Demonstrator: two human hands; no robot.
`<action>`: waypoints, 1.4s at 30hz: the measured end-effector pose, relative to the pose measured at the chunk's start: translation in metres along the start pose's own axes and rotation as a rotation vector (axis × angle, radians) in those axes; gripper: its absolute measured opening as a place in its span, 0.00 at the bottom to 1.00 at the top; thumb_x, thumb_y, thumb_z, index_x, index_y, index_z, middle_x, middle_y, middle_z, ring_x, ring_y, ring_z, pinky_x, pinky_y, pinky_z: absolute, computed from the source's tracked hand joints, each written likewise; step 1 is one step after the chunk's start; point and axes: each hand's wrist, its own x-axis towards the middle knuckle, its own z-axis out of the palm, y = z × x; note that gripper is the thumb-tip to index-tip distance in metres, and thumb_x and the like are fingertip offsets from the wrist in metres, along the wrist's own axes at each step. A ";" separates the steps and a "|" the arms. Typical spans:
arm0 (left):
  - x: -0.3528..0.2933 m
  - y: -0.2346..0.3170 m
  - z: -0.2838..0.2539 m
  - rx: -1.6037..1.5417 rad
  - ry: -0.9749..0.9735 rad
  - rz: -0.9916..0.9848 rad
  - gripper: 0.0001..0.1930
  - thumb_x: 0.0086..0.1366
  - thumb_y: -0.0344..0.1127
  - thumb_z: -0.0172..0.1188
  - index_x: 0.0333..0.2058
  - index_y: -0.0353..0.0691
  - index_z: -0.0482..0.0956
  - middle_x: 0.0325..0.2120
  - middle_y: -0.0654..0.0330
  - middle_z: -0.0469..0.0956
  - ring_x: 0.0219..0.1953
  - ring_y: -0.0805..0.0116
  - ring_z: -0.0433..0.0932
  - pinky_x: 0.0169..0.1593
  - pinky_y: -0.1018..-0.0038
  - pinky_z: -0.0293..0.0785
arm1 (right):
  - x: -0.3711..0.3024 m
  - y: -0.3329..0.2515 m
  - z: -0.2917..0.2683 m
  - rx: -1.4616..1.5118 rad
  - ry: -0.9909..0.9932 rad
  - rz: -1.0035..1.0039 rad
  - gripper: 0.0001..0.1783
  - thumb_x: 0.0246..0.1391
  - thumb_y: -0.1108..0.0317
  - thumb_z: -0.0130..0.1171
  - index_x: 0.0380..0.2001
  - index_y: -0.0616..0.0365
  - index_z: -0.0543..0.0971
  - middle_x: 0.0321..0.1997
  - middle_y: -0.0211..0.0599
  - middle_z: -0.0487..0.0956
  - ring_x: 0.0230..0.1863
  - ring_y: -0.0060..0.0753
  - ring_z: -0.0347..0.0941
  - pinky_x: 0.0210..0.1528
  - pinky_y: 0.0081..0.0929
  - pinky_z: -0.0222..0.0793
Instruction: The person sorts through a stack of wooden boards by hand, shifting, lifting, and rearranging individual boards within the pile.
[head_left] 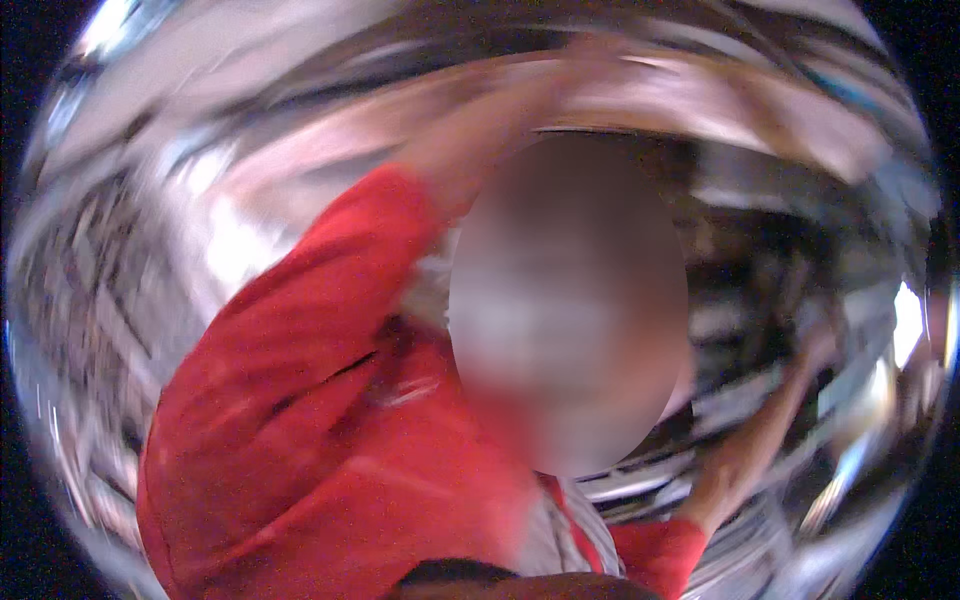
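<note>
In my head view, heavily smeared, a person in a red shirt point(300, 400) filled the near left. One hand point(595, 60) reached far, at a pale pinkish surface point(720, 100), contact unclear; the other hand point(820, 335) lay right. I couldn't tell whose they were, the fingers' spread or any hold.

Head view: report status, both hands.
Left hand outstretched by pale surface, grip blurred. Right hand out right, grip blurred. Anything held: can't tell. Blurred oval masks the centre.
</note>
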 end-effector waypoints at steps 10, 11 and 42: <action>-0.035 -0.016 -0.049 -0.040 -0.117 -0.069 0.39 0.61 0.72 0.57 0.52 0.40 0.80 0.45 0.40 0.82 0.49 0.39 0.80 0.54 0.53 0.74 | 0.264 -0.149 -0.118 1.203 0.469 0.593 0.35 0.60 0.45 0.65 0.58 0.63 0.75 0.58 0.52 0.78 0.61 0.41 0.72 0.64 0.36 0.63; -0.035 -0.028 -0.049 -0.010 -0.156 -0.076 0.38 0.61 0.72 0.58 0.51 0.40 0.81 0.43 0.40 0.82 0.47 0.39 0.81 0.52 0.53 0.75 | 0.295 -0.173 -0.122 1.290 0.444 0.792 0.34 0.58 0.44 0.67 0.56 0.61 0.77 0.54 0.48 0.80 0.58 0.39 0.74 0.61 0.35 0.65; -0.144 -0.005 0.023 0.253 0.437 0.187 0.43 0.64 0.40 0.66 0.72 0.39 0.53 0.70 0.35 0.53 0.73 0.37 0.51 0.73 0.46 0.49 | 0.180 -0.384 0.085 1.488 -0.203 1.114 0.50 0.55 0.32 0.62 0.62 0.70 0.69 0.58 0.54 0.77 0.57 0.51 0.75 0.60 0.42 0.71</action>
